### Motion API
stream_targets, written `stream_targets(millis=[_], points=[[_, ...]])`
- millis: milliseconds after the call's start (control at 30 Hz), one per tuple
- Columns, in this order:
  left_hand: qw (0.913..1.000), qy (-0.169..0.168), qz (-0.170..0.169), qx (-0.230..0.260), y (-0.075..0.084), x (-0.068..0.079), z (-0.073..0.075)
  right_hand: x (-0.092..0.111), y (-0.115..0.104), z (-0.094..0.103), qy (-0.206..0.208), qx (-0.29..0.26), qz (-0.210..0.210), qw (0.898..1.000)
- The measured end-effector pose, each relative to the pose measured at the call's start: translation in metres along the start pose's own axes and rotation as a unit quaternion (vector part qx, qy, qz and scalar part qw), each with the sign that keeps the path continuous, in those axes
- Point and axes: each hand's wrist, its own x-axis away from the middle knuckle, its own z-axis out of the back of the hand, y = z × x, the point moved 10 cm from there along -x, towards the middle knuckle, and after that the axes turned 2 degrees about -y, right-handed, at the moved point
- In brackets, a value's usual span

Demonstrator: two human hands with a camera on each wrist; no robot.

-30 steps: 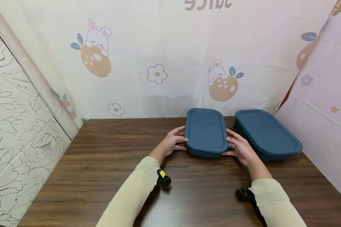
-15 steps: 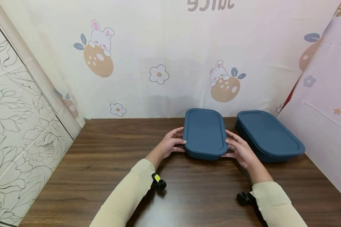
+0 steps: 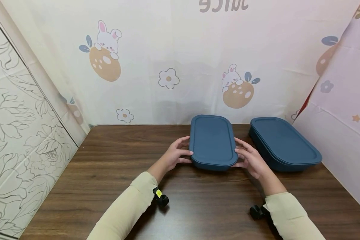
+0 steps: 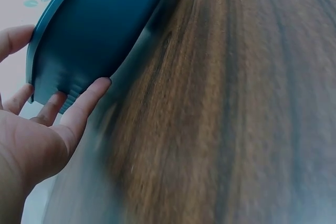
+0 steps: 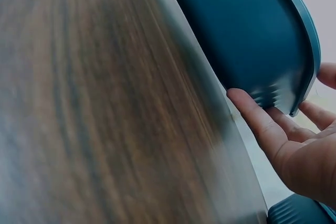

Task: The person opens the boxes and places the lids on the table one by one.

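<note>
A dark blue lidded food container point(image 3: 213, 141) is held level between both hands, low over the brown wooden table. My left hand point(image 3: 173, 154) holds its left long side, thumb at the lid's edge and fingers spread along the wall. On the opposite side my right hand point(image 3: 250, 158) holds it the same way. In the left wrist view, ridges show on the container's wall point(image 4: 100, 30) near the fingers, and one fingertip reaches its lower edge. The right wrist view shows a fingertip point(image 5: 239, 95) at the bottom corner. The lid is on, so the inside is hidden.
A second, larger blue lidded container point(image 3: 285, 141) stands to the right, close beside the right hand. Behind the wooden table point(image 3: 123, 153) hangs a printed cloth point(image 3: 186, 43) with rabbits and flowers. A flower-patterned panel point(image 3: 18, 133) is on the left.
Both hands have moved the held container left and slightly nearer, widening the gap to the larger container. The head view has shifted a little.
</note>
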Motion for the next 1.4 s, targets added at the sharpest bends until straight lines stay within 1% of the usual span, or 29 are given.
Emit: stream_targets(millis=[300,600,833,1100,1400], points=[[1.0,0.009,-0.002,0.0,0.003,0.013,0.008,-0.002,0.0,-0.013,-0.006,0.002,0.003,1.0],[0.9999,0.006,-0.008,-0.002,0.007,0.025,0.012,0.0,0.0,-0.024,-0.015,0.014,0.004,1.0],[0.9999,-0.003,-0.011,-0.011,0.008,0.037,0.015,0.002,0.002,-0.033,-0.019,0.029,-0.009,0.999],[0.9999,-0.009,-0.011,-0.009,0.007,0.051,0.021,0.003,0.005,-0.045,-0.026,0.028,-0.022,0.999],[1.0,-0.002,-0.005,-0.001,0.009,0.067,0.023,0.002,0.005,-0.057,-0.039,0.033,-0.021,0.998]])
